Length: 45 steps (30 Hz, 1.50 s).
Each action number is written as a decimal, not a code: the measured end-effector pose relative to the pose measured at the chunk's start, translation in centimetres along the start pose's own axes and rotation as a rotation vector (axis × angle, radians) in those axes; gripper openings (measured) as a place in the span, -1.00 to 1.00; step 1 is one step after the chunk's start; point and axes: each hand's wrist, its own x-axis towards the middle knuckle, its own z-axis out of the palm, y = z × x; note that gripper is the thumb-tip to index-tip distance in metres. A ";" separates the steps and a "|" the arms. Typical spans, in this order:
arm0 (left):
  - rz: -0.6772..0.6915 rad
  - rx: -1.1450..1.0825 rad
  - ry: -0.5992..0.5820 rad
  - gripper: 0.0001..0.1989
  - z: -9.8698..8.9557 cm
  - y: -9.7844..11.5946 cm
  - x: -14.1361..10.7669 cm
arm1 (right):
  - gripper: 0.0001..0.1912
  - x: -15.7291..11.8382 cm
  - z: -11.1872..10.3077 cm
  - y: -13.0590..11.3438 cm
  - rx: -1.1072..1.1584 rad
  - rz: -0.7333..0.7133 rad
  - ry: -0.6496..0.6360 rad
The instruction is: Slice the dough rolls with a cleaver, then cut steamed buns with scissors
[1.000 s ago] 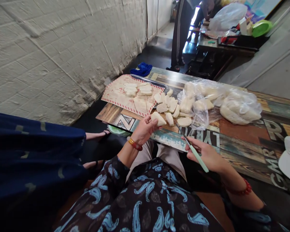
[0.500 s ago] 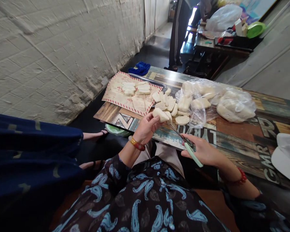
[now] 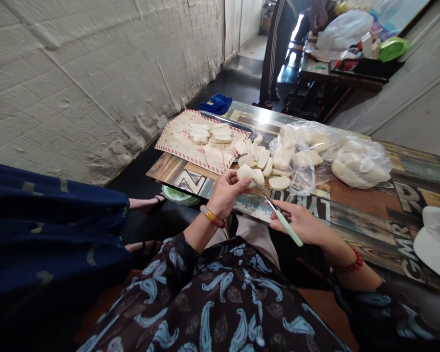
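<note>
My left hand (image 3: 225, 193) pinches a pale piece of steamed bun (image 3: 246, 173) between thumb and fingers, just above the table's near edge. My right hand (image 3: 295, 221) is closed around scissors (image 3: 284, 226) with pale green handles. Their metal blades reach the bun's right side, where a cut part stands slightly apart. Beyond my hands lies a loose heap of bun slices (image 3: 254, 152), with one slice (image 3: 279, 183) apart from it. Farther left, a patterned paper sheet (image 3: 176, 134) on a dark tray carries rows of slices (image 3: 221, 133) with thin sticks.
Clear plastic bags of whole buns (image 3: 359, 161) rest right of the heap. A blue cloth (image 3: 216, 103) lies at the table's far corner, a white cap (image 3: 434, 239) at the right edge. A green-lined bin (image 3: 179, 194) sits below. One person stands beyond the table, another at my left.
The scissors have turned in my right hand, their handle now straighter. The bun piece has parted at its right side. The whole view has shifted slightly.
</note>
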 end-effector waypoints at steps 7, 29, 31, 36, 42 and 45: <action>-0.017 -0.036 -0.024 -0.51 -0.3 0.0 0.0 | -0.39 -0.4 0.1 0.4 0.201 -0.001 0.023; -0.023 0.066 -0.053 -0.52 0.1 -0.6 1.1 | -0.45 0.3 0.4 1.4 0.208 -0.016 0.112; -0.036 0.066 -0.060 -0.52 0.1 -0.7 1.3 | -0.45 0.4 0.3 1.5 0.215 -0.002 0.114; -0.058 -0.002 -0.060 -0.48 0.1 -0.7 1.4 | -0.42 0.4 0.1 1.3 0.221 0.041 0.120; -0.010 0.007 -0.042 -0.48 0.2 -0.7 1.3 | -0.36 0.6 0.0 1.1 0.179 0.083 0.090; -0.004 0.045 -0.058 -0.50 0.2 -0.7 1.4 | -0.34 1.0 -0.2 1.0 0.178 0.066 0.055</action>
